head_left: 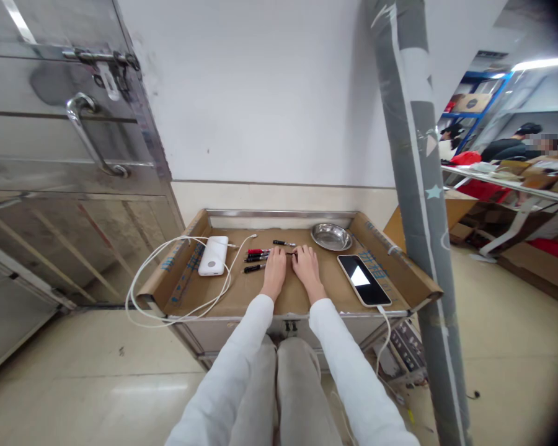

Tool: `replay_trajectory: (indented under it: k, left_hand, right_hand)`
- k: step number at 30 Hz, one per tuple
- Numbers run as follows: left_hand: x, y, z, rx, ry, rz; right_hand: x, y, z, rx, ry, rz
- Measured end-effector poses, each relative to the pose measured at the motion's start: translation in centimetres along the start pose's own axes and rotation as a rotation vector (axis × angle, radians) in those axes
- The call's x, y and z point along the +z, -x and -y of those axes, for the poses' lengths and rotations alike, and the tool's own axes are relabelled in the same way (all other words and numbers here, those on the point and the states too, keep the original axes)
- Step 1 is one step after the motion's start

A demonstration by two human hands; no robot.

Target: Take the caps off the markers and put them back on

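Observation:
My left hand (pixel 275 267) and my right hand (pixel 305 265) rest side by side on the cardboard-lined tray table (pixel 242 297). Their fingers are curled together around a thin dark pen (pixel 291 253) held between both hands. Just left of my left hand lie several pens (pixel 256 259) with red and black barrels. One more black pen (pixel 283 243) lies apart, a little farther back. Both sleeves are white.
A white power bank (pixel 213 255) with a long white cable (pixel 144 291) sits at the left. A steel bowl (pixel 331 236) stands at the back right, a phone (pixel 363 279) on a cable at the right. A grey wrapped column (pixel 423 204) rises beside the table; people work far right.

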State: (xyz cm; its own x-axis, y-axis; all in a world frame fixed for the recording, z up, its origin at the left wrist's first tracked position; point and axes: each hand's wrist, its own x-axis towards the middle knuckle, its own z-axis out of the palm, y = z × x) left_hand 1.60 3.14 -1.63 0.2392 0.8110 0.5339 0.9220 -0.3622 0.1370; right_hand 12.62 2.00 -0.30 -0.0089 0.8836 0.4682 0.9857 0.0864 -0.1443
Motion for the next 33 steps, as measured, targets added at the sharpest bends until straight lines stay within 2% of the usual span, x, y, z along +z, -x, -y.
replay_trajectory:
  k: [11, 16, 24, 33]
  left_hand:
    - [-0.6, -0.1, -0.1, -0.048, 0.099, 0.052]
    - [-1.0, -0.2, -0.2, -0.034, 0.106, 0.064]
    - [-0.6, -0.4, 0.0, 0.049, 0.115, 0.079]
    - [-0.6, -0.5, -0.1, 0.038, 0.183, 0.053]
  right_hand:
    - [0.1, 0.4, -0.6, 0.027, -0.058, 0.021]
    - [0.4, 0.3, -0.8, 0.013, -0.093, 0.026]
    - [0.4, 0.4, -0.9, 0.043, -0.070, 0.025]
    - [0.1, 0.5, -0.8, 0.082, -0.063, -0.002]
